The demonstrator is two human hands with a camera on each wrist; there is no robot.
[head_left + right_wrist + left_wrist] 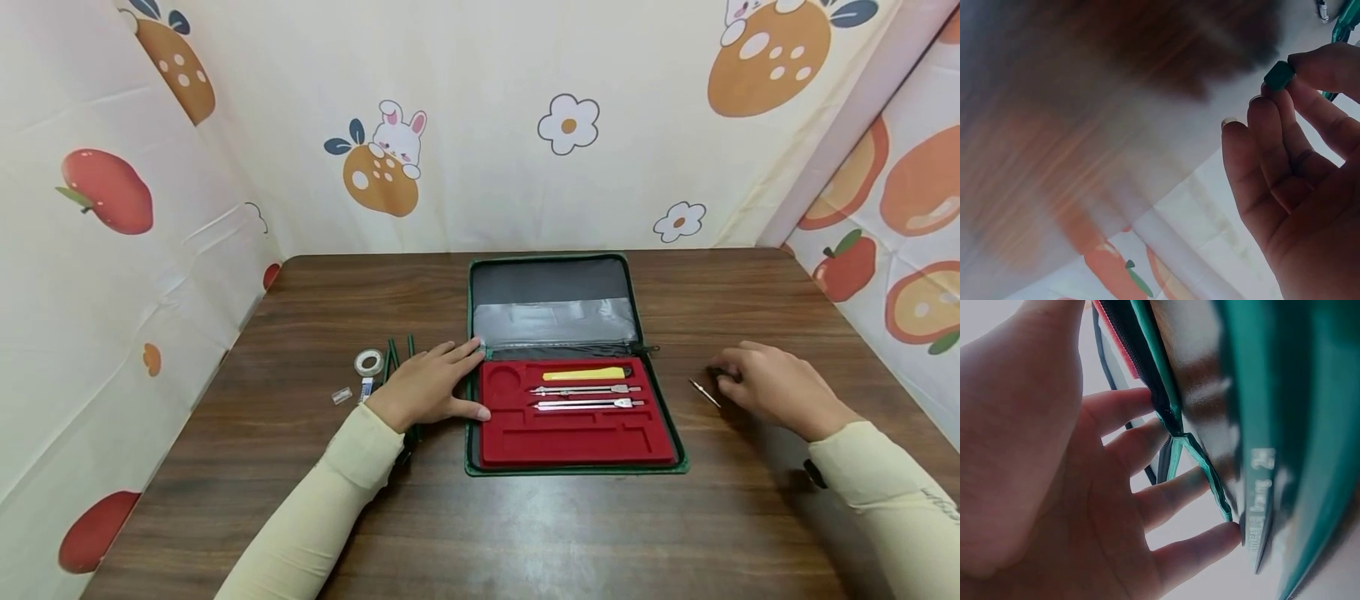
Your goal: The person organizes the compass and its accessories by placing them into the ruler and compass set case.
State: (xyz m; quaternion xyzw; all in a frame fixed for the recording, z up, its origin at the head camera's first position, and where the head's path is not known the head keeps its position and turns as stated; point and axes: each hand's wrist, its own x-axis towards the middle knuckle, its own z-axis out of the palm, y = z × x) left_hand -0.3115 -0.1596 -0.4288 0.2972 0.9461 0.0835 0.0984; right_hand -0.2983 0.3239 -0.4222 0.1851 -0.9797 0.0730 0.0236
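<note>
An unzipped green zip case (576, 470) lies spread on the table, with a red moulded tray (585, 442) inside. The tray holds a yellow utility knife (583, 374) and two metal drawing compasses (588, 405). At the case's left edge rests my left hand (431, 379), fingers spread. In the right wrist view, my right hand (1300, 150) pinches a small dark green block (1280, 75) between thumb and finger; I cannot tell its exact kind. From the head, my right hand is right of the case, beside a thin metal piece (705, 392) with a pointed end.
Left of the case lie a roll of tape (369, 362), a small clear piece (342, 396) and green pencils (393, 354), partly hidden by my left hand. A zip pull (651, 348) sticks out on the case's right side. Printed curtains (480, 167) stand behind the table.
</note>
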